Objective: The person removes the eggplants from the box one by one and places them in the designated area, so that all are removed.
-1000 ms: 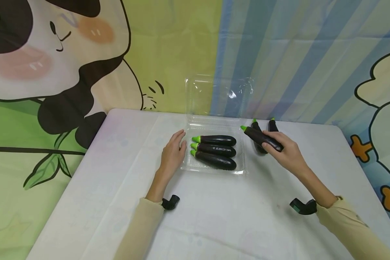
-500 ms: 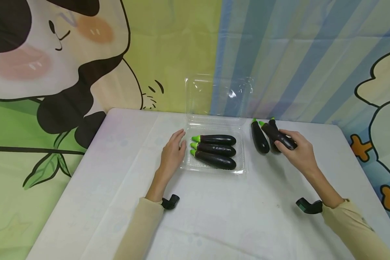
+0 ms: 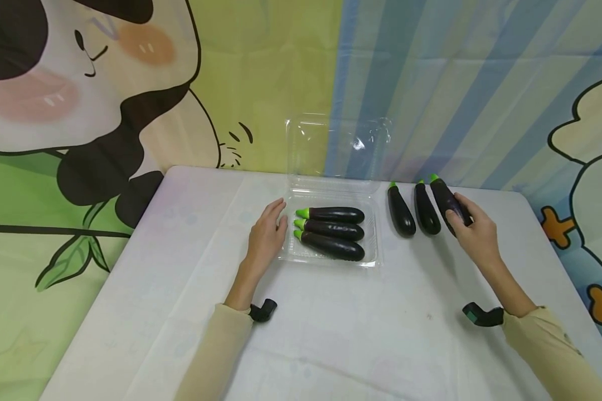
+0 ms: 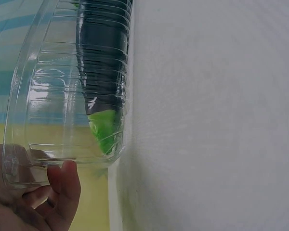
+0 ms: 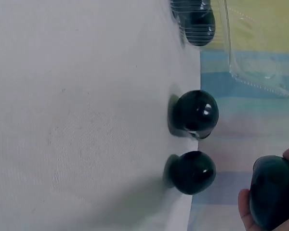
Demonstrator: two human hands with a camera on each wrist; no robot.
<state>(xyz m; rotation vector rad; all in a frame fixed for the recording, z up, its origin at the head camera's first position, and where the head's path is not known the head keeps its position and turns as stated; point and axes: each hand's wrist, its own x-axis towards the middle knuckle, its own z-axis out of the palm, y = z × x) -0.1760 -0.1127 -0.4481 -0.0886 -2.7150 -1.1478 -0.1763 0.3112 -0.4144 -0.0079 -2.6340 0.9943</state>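
My right hand (image 3: 479,231) holds a dark eggplant (image 3: 444,196) with a green tip between thumb and fingers, above the table's right side. The right wrist view shows that eggplant (image 5: 273,192) raised off the cloth, apart from two others. Those two eggplants, one on the left (image 3: 401,211) and one on the right (image 3: 426,209), lie side by side to its left. My left hand (image 3: 266,236) rests at the left side of a clear plastic container (image 3: 376,253), its fingers lightly bent against the edge. Three eggplants (image 3: 331,230) lie inside, green ends leftward.
The container's hinged lid (image 3: 337,147) stands raised against the patterned backdrop (image 3: 271,83). A white cloth covers the table (image 3: 331,328). Black wrist cameras show on the left wrist (image 3: 264,311) and the right wrist (image 3: 483,315).
My right hand has carried its eggplant rightward, past the two lying on the table, and turned it more upright in view. The left hand and the container have stayed in place.
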